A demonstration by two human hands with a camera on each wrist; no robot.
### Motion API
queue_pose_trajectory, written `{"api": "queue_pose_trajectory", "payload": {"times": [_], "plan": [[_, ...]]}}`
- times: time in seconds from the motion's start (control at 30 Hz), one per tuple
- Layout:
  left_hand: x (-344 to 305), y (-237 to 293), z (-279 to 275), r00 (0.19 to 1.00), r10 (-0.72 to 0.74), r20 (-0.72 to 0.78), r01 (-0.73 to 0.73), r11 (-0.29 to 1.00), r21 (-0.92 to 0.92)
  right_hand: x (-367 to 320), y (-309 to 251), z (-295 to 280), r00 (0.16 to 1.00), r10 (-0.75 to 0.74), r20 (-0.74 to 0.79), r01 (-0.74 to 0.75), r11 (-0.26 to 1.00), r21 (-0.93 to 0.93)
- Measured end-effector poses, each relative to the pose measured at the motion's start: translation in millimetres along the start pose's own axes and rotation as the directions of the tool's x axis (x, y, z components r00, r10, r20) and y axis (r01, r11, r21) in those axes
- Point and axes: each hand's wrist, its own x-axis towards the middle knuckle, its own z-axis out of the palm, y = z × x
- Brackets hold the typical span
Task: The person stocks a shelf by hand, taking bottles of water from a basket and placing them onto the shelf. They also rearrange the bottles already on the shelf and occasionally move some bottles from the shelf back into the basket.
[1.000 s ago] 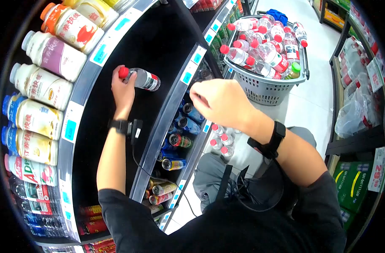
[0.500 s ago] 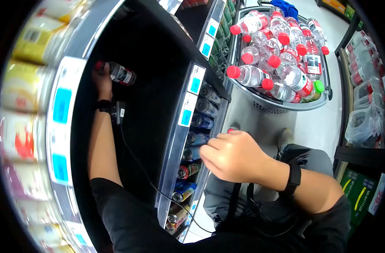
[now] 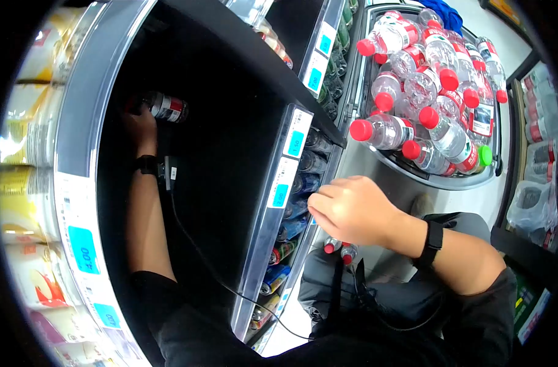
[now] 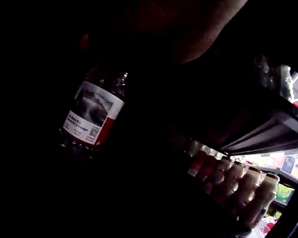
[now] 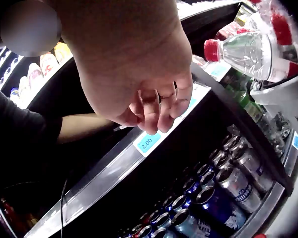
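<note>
Deep inside the dark shelf, my left hand (image 3: 143, 129) holds a small water bottle (image 3: 171, 108) by its cap end. The bottle has a red and white label and lies sideways in the head view; its label faces the camera in the left wrist view, where most of the hand is lost in darkness. My right hand (image 3: 354, 210) hangs in front of the shelf edge with its fingers loosely curled and nothing in them. In the right wrist view its fingertips (image 5: 151, 130) overlap a price tag (image 5: 147, 144).
A grey basket (image 3: 427, 178) heaped with red-capped water bottles (image 3: 386, 131) stands at the right. Drink cans (image 5: 221, 198) fill the lower shelf. Milk drink bottles (image 3: 25, 202) line the upper shelf at left. A cable (image 3: 196, 244) runs from the left wrist across the shelf lip.
My left hand has carried the bottle deeper into the shelf. The right hand has moved lower in the head view, and the camera has moved closer to the shelf.
</note>
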Motion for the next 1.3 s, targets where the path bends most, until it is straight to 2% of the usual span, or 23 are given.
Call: {"api": "queue_pose_trajectory", "payload": {"times": [0.07,0.1,0.13,0.2,0.27,0.33,0.4,0.47,0.53,0.6,0.67,0.7,0.8,0.83,0.9,1.0,1.03,1.07,1.13,1.2,1.3], "plan": [[-24.2,30.9,-6.9,0.991,0.003,-0.133,0.004,0.999,0.054,-2.1,-1.9,7.2,0.995,-0.055,0.077,0.054,0.998,0.01],[-45.1,50.5,-15.4,0.993,0.004,-0.115,-0.019,0.991,-0.131,-2.0,-5.2,7.1,0.994,-0.053,0.093,0.05,0.998,0.032],[-65.3,68.5,-30.2,0.997,0.076,-0.029,-0.081,0.963,-0.256,-2.4,-7.8,8.6,0.992,-0.046,0.116,0.043,0.999,0.029],[-105.4,106.5,-49.1,0.995,0.089,0.047,-0.072,0.955,-0.287,-3.1,-13.7,7.5,0.991,-0.062,0.12,0.059,0.998,0.034],[-157.7,136.2,-70.2,0.96,0.271,0.074,-0.238,0.925,-0.298,-5.1,-17.4,8.7,0.99,-0.076,0.116,0.071,0.996,0.048],[-219.2,165.5,-96.0,0.878,0.477,0.044,-0.454,0.859,-0.237,-7.3,-26.8,-1.7,0.99,-0.036,0.133,0.037,0.999,-0.001],[-279.4,184.1,-115.3,0.774,0.632,-0.037,-0.615,0.737,-0.279,-9.4,-29.1,-3.5,0.998,-0.056,-0.011,0.056,0.998,0.012],[-340.4,182.4,-128.7,0.671,0.74,0.046,-0.697,0.651,-0.299,-11.5,-33.1,-10.3,0.992,-0.053,-0.112,0.052,0.999,-0.011],[-390.3,169.9,-125.9,0.541,0.795,0.274,-0.676,0.605,-0.421,-14.8,-38.6,-17.7,0.976,-0.047,-0.21,0.045,0.999,-0.017],[-438.1,156.2,-104.1,0.562,0.742,0.366,-0.601,0.67,-0.435,-19.5,-45.4,-22.4,0.975,-0.039,-0.217,0.029,0.999,-0.046],[-480.0,139.5,-81.8,0.63,0.496,0.597,-0.354,0.868,-0.348,-24.7,-54.0,-25.5,0.979,-0.027,-0.201,0.016,0.998,-0.061],[-498.2,127.8,-66.5,0.648,0.407,0.643,-0.266,0.913,-0.31,-28.0,-56.9,-27.2,0.984,-0.013,-0.18,0.0,0.997,-0.076],[-544.8,91.7,-19.8,0.598,0.109,0.794,0.062,0.981,-0.182,-39.6,-62.1,-29.2,0.989,-0.014,-0.145,-0.001,0.995,-0.102],[-555.1,81.4,-2.8,0.599,0.113,0.792,0.059,0.981,-0.184,-42.5,-64.0,-30.8,0.989,-0.015,-0.148,-0.001,0.994,-0.105],[-569.9,67.5,25.7,0.435,0.041,0.899,0.161,0.979,-0.123,-49.1,-67.2,-35.8,0.991,0.027,-0.128,-0.038,0.995,-0.087],[-582.3,66.8,39.5,0.389,0.065,0.919,0.095,0.989,-0.11,-56.1,-71.8,-44.5,0.993,0.036,-0.111,-0.046,0.994,-0.096],[-586.9,71.3,38.1,0.455,0.066,0.888,0.036,0.995,-0.093,-58.0,-73.2,-45.6,0.992,0.032,-0.124,-0.045,0.993,-0.105],[-589.4,73.4,36.8,0.461,0.069,0.885,0.026,0.996,-0.091,-58.9,-74.1,-46.1,0.99,0.028,-0.135,-0.042,0.994,-0.105],[-591.2,74.7,35.3,0.539,0.08,0.838,-0.079,0.996,-0.044,-60.4,-74.6,-46.3,0.99,0.021,-0.138,-0.034,0.995,-0.093],[-594.7,78.4,28.5,0.58,0.04,0.814,-0.049,0.999,-0.014,-60.6,-72.8,-45.3,0.984,-0.002,-0.178,-0.009,0.998,-0.06],[-572.6,93.7,-12.4,0.6,0.241,0.763,-0.209,0.968,-0.142,-60.5,-71.5,-49.1,0.985,0.005,-0.173,-0.015,0.998,-0.056]]}}
